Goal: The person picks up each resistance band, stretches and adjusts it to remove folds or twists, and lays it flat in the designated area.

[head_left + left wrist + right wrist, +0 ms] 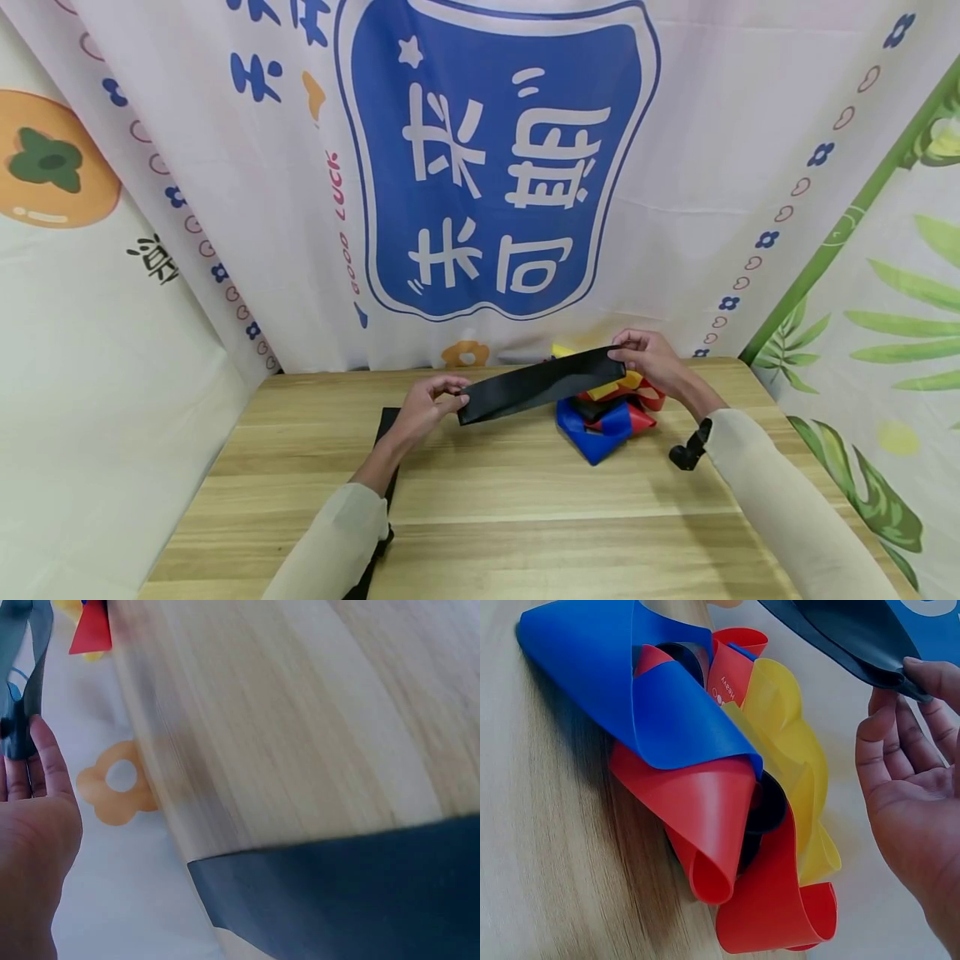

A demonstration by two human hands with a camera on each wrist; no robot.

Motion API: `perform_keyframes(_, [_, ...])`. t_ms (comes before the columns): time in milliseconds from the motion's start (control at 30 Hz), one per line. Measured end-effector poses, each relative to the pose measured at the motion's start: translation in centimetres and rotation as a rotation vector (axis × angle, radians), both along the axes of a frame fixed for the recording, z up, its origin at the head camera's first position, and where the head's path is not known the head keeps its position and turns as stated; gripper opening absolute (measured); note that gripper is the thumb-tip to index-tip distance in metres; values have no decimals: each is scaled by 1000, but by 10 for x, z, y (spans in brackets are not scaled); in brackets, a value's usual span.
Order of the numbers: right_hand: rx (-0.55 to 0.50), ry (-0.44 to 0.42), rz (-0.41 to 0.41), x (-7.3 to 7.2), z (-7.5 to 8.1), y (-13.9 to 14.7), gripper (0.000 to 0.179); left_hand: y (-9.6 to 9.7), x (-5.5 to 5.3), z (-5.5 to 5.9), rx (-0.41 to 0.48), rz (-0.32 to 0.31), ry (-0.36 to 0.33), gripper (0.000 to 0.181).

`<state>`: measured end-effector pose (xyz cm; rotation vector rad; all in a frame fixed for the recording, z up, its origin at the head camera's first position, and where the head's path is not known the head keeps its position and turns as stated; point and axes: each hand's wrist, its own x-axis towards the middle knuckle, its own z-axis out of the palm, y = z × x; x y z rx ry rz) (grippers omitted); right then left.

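Observation:
A black resistance band loop (536,386) is stretched between the two hands above the far part of the table, its right end a little higher. My left hand (426,410) pinches its left end between thumb and fingers. At the other end, my right hand (651,360) pinches the loop near its edge; the right wrist view shows the folded end of the black band (862,641) between thumb and fingertips. Just below that hand lies a heap of blue (585,667), red (697,795) and yellow (806,772) bands with some black among them.
Another black band (360,889) lies flat along the left of the wooden table (495,500), partly hidden under the left forearm. A printed cloth (697,167) hangs behind the table's far edge. The cloth has more printed panels at both sides.

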<state>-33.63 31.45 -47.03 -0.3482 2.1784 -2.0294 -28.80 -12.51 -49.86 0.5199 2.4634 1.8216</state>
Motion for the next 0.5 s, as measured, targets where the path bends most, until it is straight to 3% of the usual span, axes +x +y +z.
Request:
perform_keyframes(200, [134, 11, -16, 2, 2, -2, 13, -6, 3, 2, -32, 36, -13, 27])
perform_keyframes(500, [202, -7, 0, 7, 3, -10, 21, -18, 9, 6, -42, 78, -68, 31])
